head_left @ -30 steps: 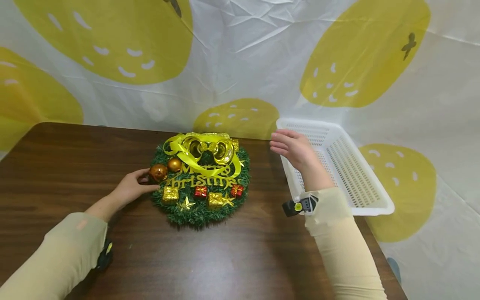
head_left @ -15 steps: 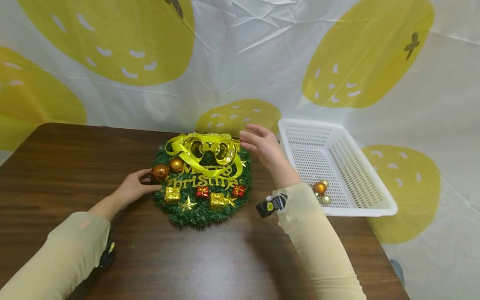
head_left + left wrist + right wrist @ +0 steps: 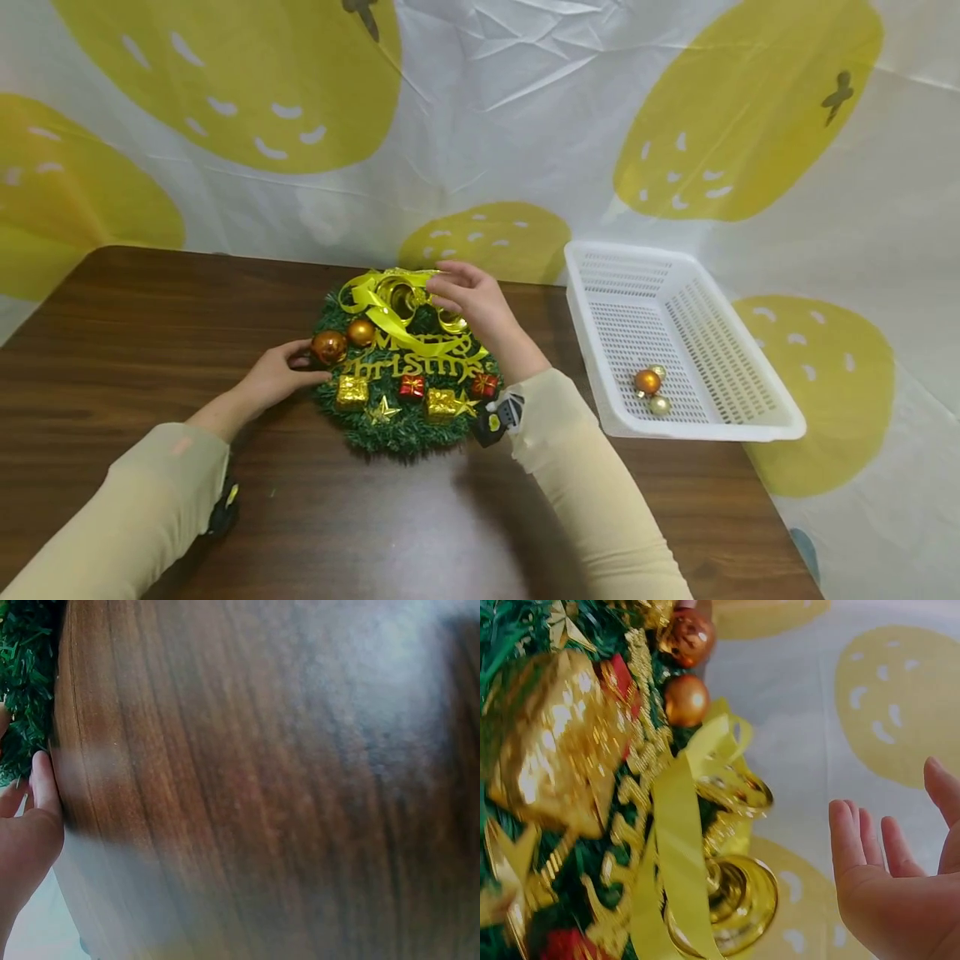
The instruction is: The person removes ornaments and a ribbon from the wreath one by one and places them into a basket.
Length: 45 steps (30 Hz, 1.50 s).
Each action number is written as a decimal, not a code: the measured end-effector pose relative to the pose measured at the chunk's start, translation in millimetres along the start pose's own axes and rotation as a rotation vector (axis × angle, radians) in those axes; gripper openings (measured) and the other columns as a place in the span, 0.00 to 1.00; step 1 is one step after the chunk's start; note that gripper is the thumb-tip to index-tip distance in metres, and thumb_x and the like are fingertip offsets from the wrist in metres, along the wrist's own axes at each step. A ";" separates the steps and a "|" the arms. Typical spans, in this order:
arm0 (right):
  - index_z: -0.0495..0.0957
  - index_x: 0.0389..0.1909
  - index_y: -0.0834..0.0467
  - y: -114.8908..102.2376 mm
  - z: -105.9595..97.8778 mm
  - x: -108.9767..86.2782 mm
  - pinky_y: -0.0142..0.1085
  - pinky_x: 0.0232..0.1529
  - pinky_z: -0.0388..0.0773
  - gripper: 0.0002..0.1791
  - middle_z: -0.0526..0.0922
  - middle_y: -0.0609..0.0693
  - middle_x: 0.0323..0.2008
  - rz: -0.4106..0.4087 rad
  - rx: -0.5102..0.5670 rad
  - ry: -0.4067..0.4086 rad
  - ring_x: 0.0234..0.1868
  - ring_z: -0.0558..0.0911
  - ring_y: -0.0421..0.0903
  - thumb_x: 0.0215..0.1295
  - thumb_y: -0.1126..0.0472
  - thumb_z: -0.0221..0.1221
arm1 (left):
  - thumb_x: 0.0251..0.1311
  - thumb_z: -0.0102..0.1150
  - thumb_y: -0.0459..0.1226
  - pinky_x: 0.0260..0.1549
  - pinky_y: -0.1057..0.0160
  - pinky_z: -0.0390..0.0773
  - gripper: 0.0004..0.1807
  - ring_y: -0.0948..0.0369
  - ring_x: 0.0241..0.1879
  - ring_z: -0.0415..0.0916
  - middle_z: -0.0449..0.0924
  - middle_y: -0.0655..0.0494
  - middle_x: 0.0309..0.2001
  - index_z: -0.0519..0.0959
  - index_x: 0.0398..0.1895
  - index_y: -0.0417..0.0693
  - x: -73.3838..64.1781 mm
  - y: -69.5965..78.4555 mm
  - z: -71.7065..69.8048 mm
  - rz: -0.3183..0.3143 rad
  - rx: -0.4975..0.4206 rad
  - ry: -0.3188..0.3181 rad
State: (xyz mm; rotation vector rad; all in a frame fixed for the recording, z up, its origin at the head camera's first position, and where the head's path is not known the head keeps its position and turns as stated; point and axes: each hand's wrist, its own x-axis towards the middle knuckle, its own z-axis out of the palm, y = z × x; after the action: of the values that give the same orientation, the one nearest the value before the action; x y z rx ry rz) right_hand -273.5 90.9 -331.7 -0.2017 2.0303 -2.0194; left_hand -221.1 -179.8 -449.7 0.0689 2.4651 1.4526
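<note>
A green Christmas wreath (image 3: 401,437) lies on the table, with gold "Merry Christmas" lettering, gift boxes, stars, two copper-coloured balls and a yellow ribbon. My left hand (image 3: 273,379) grips its left edge, and in the left wrist view the thumb (image 3: 45,784) presses against the green tinsel. My right hand (image 3: 480,308) hovers over the two gold bells at the wreath's top right, partly covering one in the head view. From the right wrist, its fingers (image 3: 845,832) look spread and hold nothing, apart from the bell (image 3: 742,907) and the yellow ribbon (image 3: 676,855).
To the right stands a white perforated plastic basket (image 3: 750,429) with a few small gold and orange balls (image 3: 648,382) inside. A lemon-printed white cloth (image 3: 510,167) hangs behind the brown wooden table (image 3: 360,533).
My right hand has moved left from the basket to above the wreath's bells, uncovering the balls in the basket. The left hand stays at the wreath's edge.
</note>
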 end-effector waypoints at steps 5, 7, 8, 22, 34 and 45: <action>0.65 0.64 0.64 8.5 12.1 6.8 0.42 0.60 0.73 0.25 0.72 0.60 0.56 0.033 -0.046 -0.036 0.59 0.74 0.55 0.66 0.65 0.55 | 0.60 0.59 0.45 0.60 0.41 0.64 0.46 0.36 0.64 0.56 0.53 0.26 0.66 0.46 0.71 0.29 0.2 0.7 0.0 0.002 -0.010 0.004; 0.65 0.64 0.65 11.7 17.0 8.5 0.42 0.61 0.72 0.25 0.71 0.62 0.57 0.040 -0.045 -0.054 0.60 0.73 0.56 0.66 0.65 0.55 | 0.60 0.59 0.45 0.60 0.41 0.64 0.46 0.36 0.64 0.56 0.53 0.26 0.67 0.46 0.71 0.29 -0.1 0.7 0.0 0.002 -0.013 0.003; 0.65 0.63 0.65 13.1 19.5 9.1 0.42 0.61 0.72 0.25 0.71 0.62 0.57 0.044 -0.046 -0.061 0.60 0.72 0.56 0.66 0.65 0.55 | 0.60 0.59 0.44 0.61 0.41 0.64 0.46 0.36 0.65 0.56 0.53 0.26 0.67 0.47 0.71 0.29 -0.1 0.9 0.1 0.001 -0.017 0.005; 0.66 0.63 0.64 37.0 54.1 16.6 0.45 0.62 0.71 0.26 0.71 0.62 0.59 0.090 -0.079 -0.123 0.59 0.74 0.56 0.64 0.65 0.57 | 0.59 0.61 0.44 0.60 0.42 0.65 0.46 0.37 0.65 0.56 0.54 0.27 0.67 0.47 0.71 0.31 -3.0 1.1 2.6 -0.028 -0.039 0.012; 0.72 0.60 0.57 51.4 66.9 28.5 0.45 0.58 0.74 0.24 0.77 0.56 0.54 0.101 -0.264 -0.064 0.54 0.77 0.51 0.62 0.59 0.60 | 0.59 0.61 0.43 0.62 0.44 0.65 0.45 0.39 0.65 0.57 0.54 0.30 0.67 0.50 0.71 0.32 -2.9 2.0 2.8 -0.037 -0.052 0.040; 0.75 0.57 0.57 60.4 74.6 37.3 0.44 0.54 0.75 0.22 0.79 0.55 0.54 0.112 -0.343 -0.053 0.56 0.77 0.51 0.60 0.60 0.62 | 0.59 0.61 0.42 0.61 0.44 0.65 0.43 0.39 0.65 0.58 0.55 0.31 0.68 0.52 0.70 0.32 -3.9 1.8 3.6 -0.036 -0.049 0.047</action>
State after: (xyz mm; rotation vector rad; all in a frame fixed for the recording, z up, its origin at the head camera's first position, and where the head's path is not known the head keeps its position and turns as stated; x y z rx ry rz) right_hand -282.2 9.8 -394.6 -0.2005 2.2861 -1.5744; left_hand -216.6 -176.6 -449.0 -0.0193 2.4527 1.5154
